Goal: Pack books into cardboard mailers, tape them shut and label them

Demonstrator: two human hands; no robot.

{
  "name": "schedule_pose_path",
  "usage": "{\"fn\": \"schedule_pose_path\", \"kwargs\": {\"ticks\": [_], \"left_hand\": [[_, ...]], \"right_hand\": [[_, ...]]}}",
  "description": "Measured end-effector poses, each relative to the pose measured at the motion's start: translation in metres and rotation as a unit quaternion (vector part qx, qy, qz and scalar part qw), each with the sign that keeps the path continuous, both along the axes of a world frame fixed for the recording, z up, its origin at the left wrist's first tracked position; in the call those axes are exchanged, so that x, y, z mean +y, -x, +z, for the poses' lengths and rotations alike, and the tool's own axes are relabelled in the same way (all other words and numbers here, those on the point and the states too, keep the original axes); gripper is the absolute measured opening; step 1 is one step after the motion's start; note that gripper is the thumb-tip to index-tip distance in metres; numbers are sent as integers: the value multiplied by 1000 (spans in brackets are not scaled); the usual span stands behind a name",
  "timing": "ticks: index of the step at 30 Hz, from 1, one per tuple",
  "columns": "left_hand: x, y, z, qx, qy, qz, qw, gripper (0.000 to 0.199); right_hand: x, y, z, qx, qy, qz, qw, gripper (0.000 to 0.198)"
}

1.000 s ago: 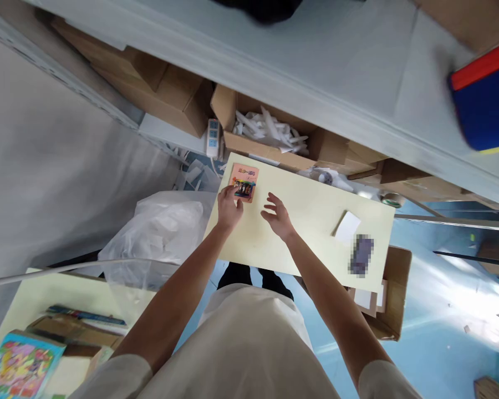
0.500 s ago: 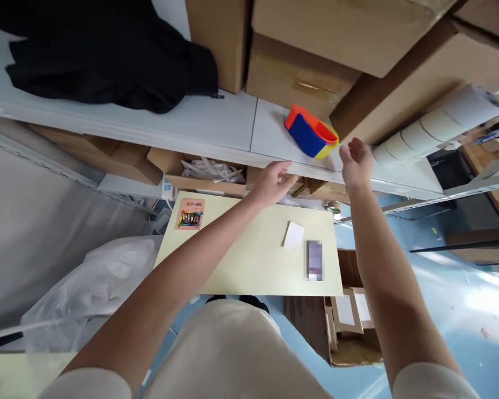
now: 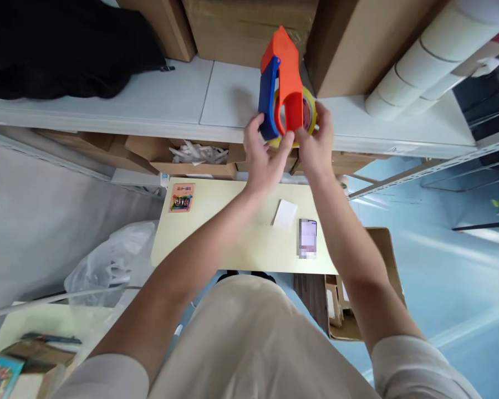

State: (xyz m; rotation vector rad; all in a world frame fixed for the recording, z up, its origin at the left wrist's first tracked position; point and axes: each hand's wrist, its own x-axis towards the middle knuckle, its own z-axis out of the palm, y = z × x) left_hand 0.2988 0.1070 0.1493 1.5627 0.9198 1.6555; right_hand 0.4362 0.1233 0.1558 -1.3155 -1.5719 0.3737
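Observation:
An orange and blue tape dispenser (image 3: 291,72) with a yellow-edged roll of tape (image 3: 311,108) in it is held up in front of the grey shelf (image 3: 228,100). My left hand (image 3: 264,158) grips its blue side from below, thumb near the orange part. On the other side, my right hand (image 3: 318,141) closes around the roll end, its fingers partly hidden behind the tape. Below both hands, a white card (image 3: 285,214) and a phone (image 3: 307,238) with a blurred screen lie on the pale yellow table (image 3: 241,255).
Cardboard boxes (image 3: 245,33) and black cloth (image 3: 66,50) sit on the shelf. White rolls (image 3: 424,61) lie at its right end. A pink printed card (image 3: 182,198) is at the table's left. Clear plastic bags (image 3: 108,260) stand left; an open carton (image 3: 382,255) is on the floor right.
Both hands have come together and taken hold of the tape dispenser, which has been lifted off the shelf and turned more upright. The view has shifted somewhat.

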Motion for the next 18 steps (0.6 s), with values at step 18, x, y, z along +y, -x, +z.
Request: {"fn": "schedule_pose_path", "kwargs": {"ticks": [18], "left_hand": [[-203,71,-241,138,469,-12,872,45]], "right_hand": [[-252,80,-250,31,354,-162,920,52]]}}
